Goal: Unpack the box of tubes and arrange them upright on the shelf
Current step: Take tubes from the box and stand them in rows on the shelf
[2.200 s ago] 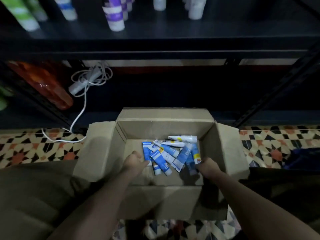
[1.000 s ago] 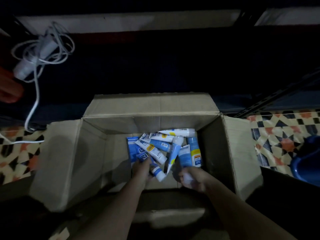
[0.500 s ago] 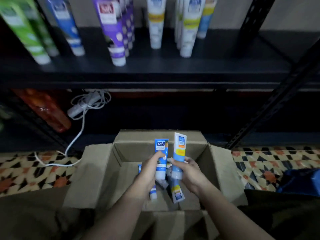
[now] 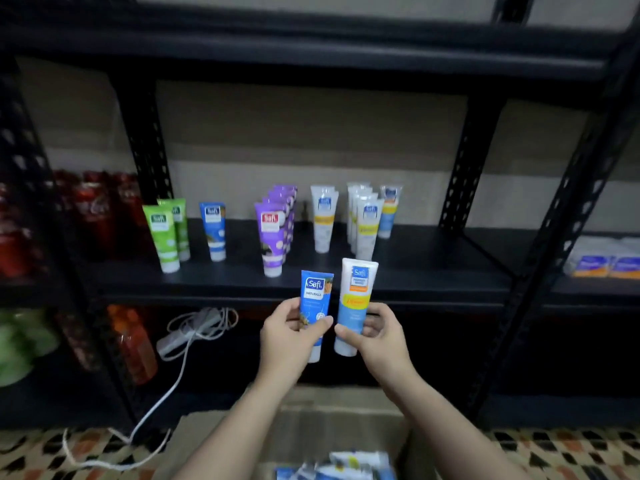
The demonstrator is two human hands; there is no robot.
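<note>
1. We hold one tube per hand, both lifted in front of the shelf [image 4: 433,271], caps down, crimps up.
2. Left hand [image 4: 289,336] pinches the blue tube [image 4: 317,299] at mid-body, thumb across the front.
3. Right hand [image 4: 375,332] grips the white-and-blue tube [image 4: 356,296] the same way — thumb in front, fingers curled behind.
4. The two tubes sit just beside each other, below the shelf's front edge, not on it yet.
5. Box [image 4: 311,431] is on the floor under our arms; more tubes [image 4: 339,465] lie loose in it, so unpacking looks far from finished.
6. Step in hand, as we read it: carry from box to shelf.
7. On the shelf already: green tubes [image 4: 166,233] toward the left end, a single blue tube [image 4: 214,230], a purple row [image 4: 275,237], white-and-yellow rows [image 4: 363,223] near the middle.
8. Next move likely wants each tube matched to its kind — blue beside the single blue one, the other by the rows at right — set on its cap, released gently so neighbours don't topple.
</note>
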